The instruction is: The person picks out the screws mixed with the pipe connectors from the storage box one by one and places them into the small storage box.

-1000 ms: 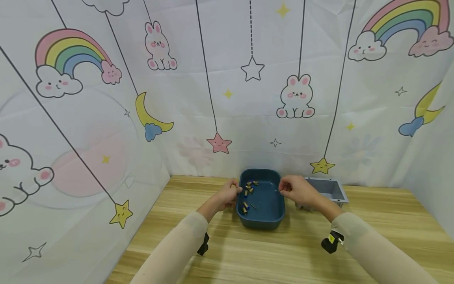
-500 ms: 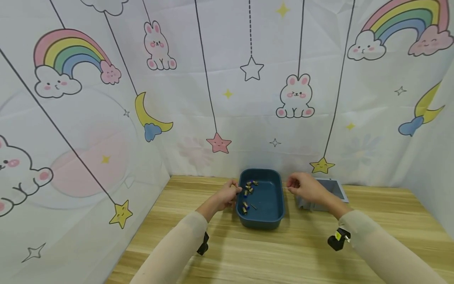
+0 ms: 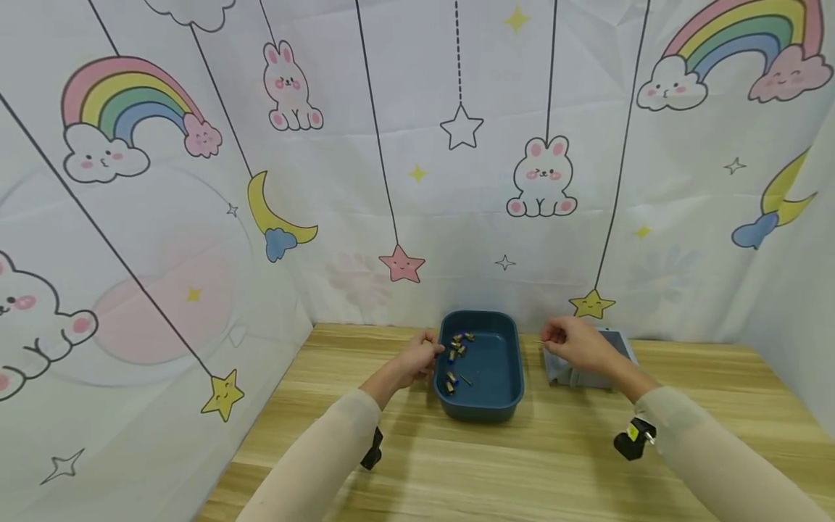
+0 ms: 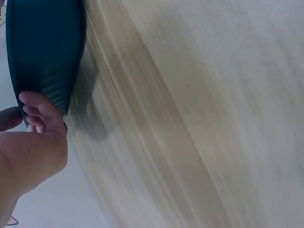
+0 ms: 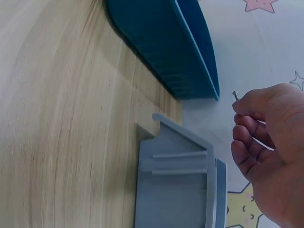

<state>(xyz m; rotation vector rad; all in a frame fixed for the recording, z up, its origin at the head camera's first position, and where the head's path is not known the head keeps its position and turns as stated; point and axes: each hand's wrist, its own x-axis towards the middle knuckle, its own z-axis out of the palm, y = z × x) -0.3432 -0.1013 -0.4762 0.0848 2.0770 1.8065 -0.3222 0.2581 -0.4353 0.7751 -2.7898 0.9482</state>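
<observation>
Pinching a thin nail in my right hand, fingers clamped, directly above the grey box; left hand grips tray.

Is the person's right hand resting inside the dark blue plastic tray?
No: the right hand pinches a thin metal pin above the grey plastic box, beside the dark blue plastic tray.
</observation>
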